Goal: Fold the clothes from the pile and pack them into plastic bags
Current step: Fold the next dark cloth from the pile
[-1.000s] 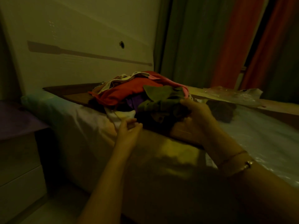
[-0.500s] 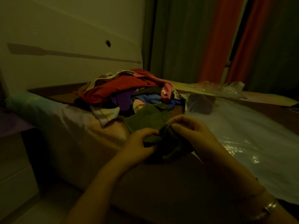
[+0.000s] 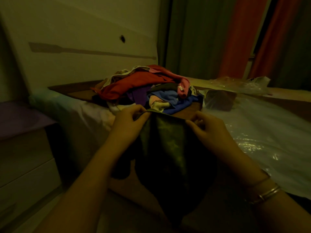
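Note:
A dark green garment (image 3: pixel 168 148) hangs in front of me over the near edge of the bed. My left hand (image 3: pixel 127 125) pinches its top edge at the left corner, and my right hand (image 3: pixel 208 130) pinches the top edge at the right. Behind them a pile of clothes (image 3: pixel 143 88) lies on the bed, with red, purple, blue and pink pieces. Crumpled clear plastic bags (image 3: pixel 239 84) lie at the back right of the bed. The room is dim.
The bed (image 3: pixel 262 132) is covered with a shiny plastic sheet on the right. A low drawer cabinet (image 3: pixel 25 157) stands at the left beside the bed. A pale headboard panel (image 3: pixel 84 47) rises behind the pile, and curtains (image 3: pixel 244 36) hang at the back right.
The green garment was pulled out of the pile toward me. Both hands moved apart along its top edge, and it now hangs spread between them.

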A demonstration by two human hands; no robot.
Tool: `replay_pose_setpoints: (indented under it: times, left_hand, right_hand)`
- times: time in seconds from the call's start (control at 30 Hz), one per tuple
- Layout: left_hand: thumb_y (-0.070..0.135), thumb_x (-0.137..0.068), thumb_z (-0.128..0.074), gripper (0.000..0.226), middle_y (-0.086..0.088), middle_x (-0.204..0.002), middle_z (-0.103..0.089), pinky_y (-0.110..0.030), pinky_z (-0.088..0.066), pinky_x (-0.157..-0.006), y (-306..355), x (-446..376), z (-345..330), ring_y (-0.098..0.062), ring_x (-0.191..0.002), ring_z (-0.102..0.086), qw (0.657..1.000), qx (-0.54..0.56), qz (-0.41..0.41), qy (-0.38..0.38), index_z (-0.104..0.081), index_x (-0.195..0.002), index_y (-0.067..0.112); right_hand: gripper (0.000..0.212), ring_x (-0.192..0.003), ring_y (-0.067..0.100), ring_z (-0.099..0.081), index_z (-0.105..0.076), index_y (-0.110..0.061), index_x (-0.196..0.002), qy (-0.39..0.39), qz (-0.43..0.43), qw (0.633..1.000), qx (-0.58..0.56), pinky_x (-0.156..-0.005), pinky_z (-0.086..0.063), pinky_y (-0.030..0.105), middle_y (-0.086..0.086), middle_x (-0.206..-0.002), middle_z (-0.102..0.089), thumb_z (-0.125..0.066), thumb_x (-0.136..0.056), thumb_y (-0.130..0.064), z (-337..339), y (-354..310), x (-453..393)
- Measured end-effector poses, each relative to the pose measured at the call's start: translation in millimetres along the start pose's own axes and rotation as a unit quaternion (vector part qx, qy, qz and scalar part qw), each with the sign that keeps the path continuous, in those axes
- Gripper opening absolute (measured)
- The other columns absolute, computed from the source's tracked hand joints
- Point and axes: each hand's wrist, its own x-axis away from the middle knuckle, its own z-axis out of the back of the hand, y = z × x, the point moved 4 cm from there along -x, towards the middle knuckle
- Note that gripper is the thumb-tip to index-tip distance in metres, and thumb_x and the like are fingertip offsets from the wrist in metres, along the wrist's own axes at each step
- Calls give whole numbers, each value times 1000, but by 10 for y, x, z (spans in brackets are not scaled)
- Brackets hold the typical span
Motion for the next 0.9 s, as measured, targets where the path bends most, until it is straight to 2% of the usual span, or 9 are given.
replay_pose_setpoints:
  times: [0.1,0.17,0.23,0.33,0.43,0.53,0.67,0.8,0.9]
  left_hand:
    - [19,-92,-59,16,-3,-81,-67,-25,-46,-68,-29,-27,77,-7,-74,-60,1000,-14,15,20,-68,-88,7]
    - [20,-93,-58,16,-3,-78,-66,-21,-44,-64,-21,-54,79,-4,-69,-59,999,-13,22,29,-68,-85,9]
    - [19,-94,-57,16,1,-73,-62,-13,-41,-58,25,-88,55,3,-60,-54,999,-8,28,30,-65,-81,13]
    - [15,-95,-55,20,-1,-72,-60,-14,-42,-61,79,-139,46,4,-62,-54,998,26,39,51,-61,-76,15]
    - [20,-97,-51,23,-20,-81,-57,-32,-40,-69,24,-193,112,-20,-76,-55,991,45,86,92,-61,-84,4]
    - [32,-100,-42,31,-15,-91,-57,-36,-43,-78,-68,-238,127,-25,-88,-56,970,84,209,95,-59,-88,9]
    - [37,-100,-42,44,-19,-121,-59,-41,-48,-95,-15,-163,-99,-33,-111,-58,938,140,314,36,-55,-124,2]
    - [30,-102,-39,33,-2,-72,-67,-24,-48,-61,123,-20,-377,-13,-67,-61,904,285,318,-27,-62,-88,12]
    - [35,-101,-41,30,-5,-95,-70,-29,-54,-68,214,47,-499,-18,-86,-65,881,338,321,-86,-64,-99,15]
  right_hand:
    - [18,-61,1,-57,-59,-24,-72,-53,-5,998,-12,-51,-39,16,-10,-62,-60,-66,-87,-31,21,-29,19]
    - [24,-52,-1,-54,-58,-23,-65,-142,-23,989,-21,-49,-37,13,-13,-54,-56,-65,-87,-27,-11,-32,49]
    - [20,-50,5,-52,-63,-9,-71,-216,-54,974,-41,-51,-39,22,-6,-57,-55,-62,-87,-22,-30,2,80]
    - [21,-56,12,-54,-66,1,-84,-248,-69,965,-45,-55,-40,28,13,-67,-57,-61,-85,-19,0,58,108]
    - [29,-56,11,-51,-65,0,-78,-216,-58,974,-48,-56,-37,29,14,-66,-56,-63,-87,-28,76,89,113]
    - [33,-42,1,-40,-49,-9,-64,-108,-76,983,-125,-47,-30,16,-7,-47,-45,-63,-89,-25,207,119,91]
    - [26,-43,-1,-43,-46,-11,-72,-27,-131,966,-220,-43,-32,9,-1,-56,-46,-54,-96,-19,210,141,98]
    - [22,-55,17,-57,-45,-12,-77,0,-179,889,-422,-45,-46,20,14,-71,-54,-49,-98,-17,125,38,110]
    - [18,-67,19,-66,-44,-11,-81,12,-176,823,-539,-56,-55,24,10,-77,-62,-46,-99,-15,56,-87,37]
